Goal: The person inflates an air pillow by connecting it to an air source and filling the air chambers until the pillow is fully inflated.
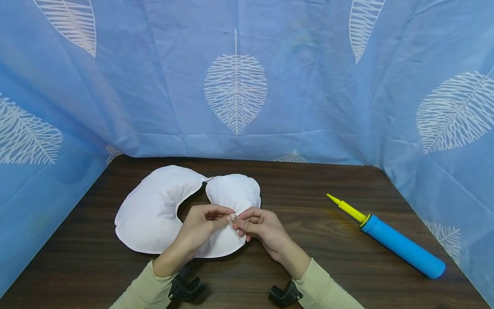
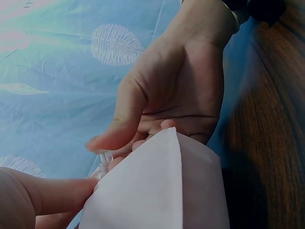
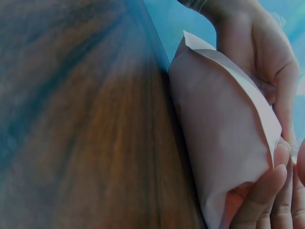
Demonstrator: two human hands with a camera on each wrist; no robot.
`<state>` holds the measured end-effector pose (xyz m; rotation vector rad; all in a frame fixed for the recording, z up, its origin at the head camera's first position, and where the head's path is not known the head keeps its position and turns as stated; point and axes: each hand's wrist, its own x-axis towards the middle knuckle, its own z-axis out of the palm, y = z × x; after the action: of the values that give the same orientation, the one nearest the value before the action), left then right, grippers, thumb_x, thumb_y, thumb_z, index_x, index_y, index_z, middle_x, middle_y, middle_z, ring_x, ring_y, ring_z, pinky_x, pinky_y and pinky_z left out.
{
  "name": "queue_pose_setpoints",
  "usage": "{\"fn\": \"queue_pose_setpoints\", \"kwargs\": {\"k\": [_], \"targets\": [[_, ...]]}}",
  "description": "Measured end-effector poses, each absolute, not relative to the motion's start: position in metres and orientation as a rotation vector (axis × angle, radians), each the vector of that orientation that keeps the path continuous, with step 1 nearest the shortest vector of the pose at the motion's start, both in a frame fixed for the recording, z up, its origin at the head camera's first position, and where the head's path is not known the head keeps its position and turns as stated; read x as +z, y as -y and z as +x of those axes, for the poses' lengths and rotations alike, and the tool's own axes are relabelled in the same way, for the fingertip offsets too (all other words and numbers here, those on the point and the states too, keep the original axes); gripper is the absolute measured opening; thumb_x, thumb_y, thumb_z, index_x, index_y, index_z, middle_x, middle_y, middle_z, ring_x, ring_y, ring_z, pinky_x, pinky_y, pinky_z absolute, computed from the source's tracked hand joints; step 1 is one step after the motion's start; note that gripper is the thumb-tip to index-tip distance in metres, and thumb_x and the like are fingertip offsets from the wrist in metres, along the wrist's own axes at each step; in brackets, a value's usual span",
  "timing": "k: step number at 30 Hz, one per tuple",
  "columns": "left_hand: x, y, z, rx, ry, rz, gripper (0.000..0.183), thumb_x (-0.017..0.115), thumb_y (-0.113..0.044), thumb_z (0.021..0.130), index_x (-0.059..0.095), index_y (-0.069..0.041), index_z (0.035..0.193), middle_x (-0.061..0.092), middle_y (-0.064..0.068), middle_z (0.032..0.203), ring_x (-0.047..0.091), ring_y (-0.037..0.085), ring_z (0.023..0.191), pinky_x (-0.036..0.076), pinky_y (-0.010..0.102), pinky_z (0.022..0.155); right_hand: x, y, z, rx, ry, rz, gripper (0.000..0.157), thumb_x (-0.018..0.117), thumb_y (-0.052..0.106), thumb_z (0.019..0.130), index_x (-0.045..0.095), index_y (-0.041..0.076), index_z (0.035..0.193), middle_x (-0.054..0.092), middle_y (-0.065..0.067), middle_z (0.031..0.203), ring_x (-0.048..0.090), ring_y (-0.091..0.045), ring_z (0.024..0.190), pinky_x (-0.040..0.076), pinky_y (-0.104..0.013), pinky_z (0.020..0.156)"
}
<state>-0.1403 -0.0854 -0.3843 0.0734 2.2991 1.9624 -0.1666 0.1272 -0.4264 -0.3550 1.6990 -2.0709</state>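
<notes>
A white, puffed-up U-shaped neck pillow [image 1: 148, 210] lies on the table, its two ends meeting at the back. On its right arm stands a small clear plastic valve [image 1: 233, 219], which also shows in the left wrist view as a ribbed transparent stem [image 2: 104, 163]. My left hand [image 1: 202, 226] pinches the valve between thumb and forefinger from the left. From the other side my right hand [image 1: 265, 228] pinches the valve too, its remaining fingers curled against the pillow's outer edge. The fingertips hide much of the valve.
A hand pump [image 1: 403, 244] with a blue barrel and yellow nozzle lies on the right of the dark wooden table [image 1: 301, 189], nozzle pointing to the back left. Blue cloth [image 1: 301, 107] with white leaf prints hangs around the table's back and sides.
</notes>
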Motion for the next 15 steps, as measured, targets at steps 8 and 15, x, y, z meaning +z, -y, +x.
{"fn": "queue_pose_setpoints", "kwargs": {"k": [8, 15], "targets": [[-0.385, 0.0854, -0.14, 1.943, -2.3, 0.085, 0.018, 0.074, -0.004, 0.095, 0.083, -0.003, 0.112, 0.082, 0.009, 0.102, 0.069, 0.011, 0.096, 0.051, 0.023, 0.085, -0.4265, -0.1253, -0.1657, -2.076, -1.737, -0.323, 0.01, 0.073, 0.002, 0.098, 0.07, 0.012, 0.1, 0.082, 0.007, 0.089, 0.073, -0.005, 0.075, 0.054, -0.02, 0.066], [-0.3844, 0.0838, -0.139, 1.907, -2.328, 0.116, 0.016, 0.074, -0.003, 0.096, 0.083, -0.003, 0.11, 0.081, 0.009, 0.098, 0.068, 0.011, 0.092, 0.051, 0.022, 0.082, -0.4259, -0.1245, -0.165, -2.088, -1.746, -0.338, 0.012, 0.076, 0.001, 0.095, 0.071, 0.011, 0.098, 0.082, 0.005, 0.087, 0.074, -0.006, 0.076, 0.059, -0.023, 0.071]]}}
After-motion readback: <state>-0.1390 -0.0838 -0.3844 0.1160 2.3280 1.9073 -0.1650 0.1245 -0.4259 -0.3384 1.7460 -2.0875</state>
